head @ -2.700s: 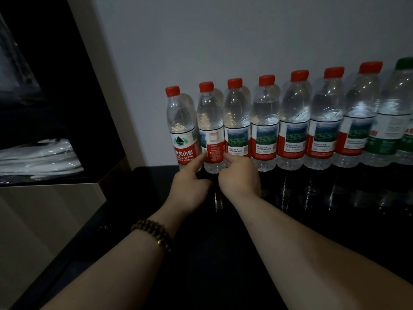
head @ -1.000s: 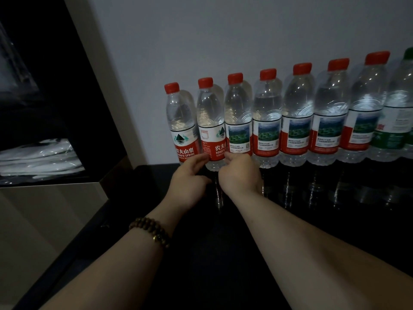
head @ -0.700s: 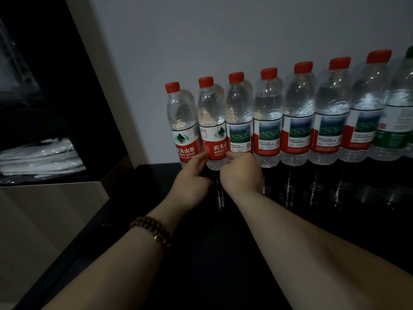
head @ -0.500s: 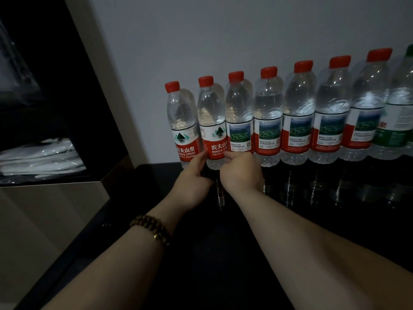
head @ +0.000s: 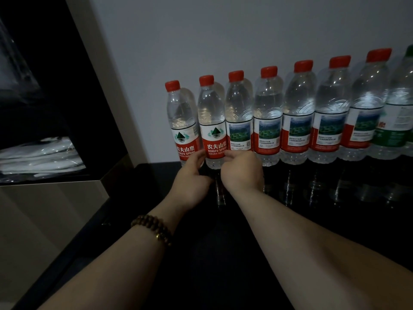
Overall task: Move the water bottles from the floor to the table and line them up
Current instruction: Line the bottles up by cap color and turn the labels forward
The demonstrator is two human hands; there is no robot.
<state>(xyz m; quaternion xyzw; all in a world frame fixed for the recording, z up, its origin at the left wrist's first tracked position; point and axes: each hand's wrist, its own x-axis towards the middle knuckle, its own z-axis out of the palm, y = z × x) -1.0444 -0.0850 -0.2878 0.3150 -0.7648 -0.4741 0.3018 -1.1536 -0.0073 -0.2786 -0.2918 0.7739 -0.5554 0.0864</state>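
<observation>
View: head camera, looking down along both forearms.
Row: water bottles (head: 299, 121) stand upright on the dark glossy table (head: 223, 253), side by side against the wall. Their caps are red, except on a green-capped bottle (head: 400, 108) at the far right edge.
Bottle in hand: second bottle (head: 212, 121) from the left touches both neighbours, with the brand side of its label facing forward.
Left grip: left hand (head: 190, 175) curls against the lower left side of that bottle, at the label's bottom edge. Its fingertips are partly hidden.
Right grip: right hand (head: 242, 173) pinches the lower right side at the same height, with the fingers curled in tight and nothing else in hold.
Weight: it looks filled nearly to the shoulder, so it is probably fairly heavy and steady on its base.
Stiffness: the thin clear plastic likely dents under a hard squeeze.
Surface: the label film is smooth and may slip under dry fingers.
Best hold: low on the body, around the label band, for turning or sliding. The waist is the better place for lifting.
Risk: because the neighbours touch, a sideways nudge could rock the leftmost bottle (head: 182, 121).
</observation>
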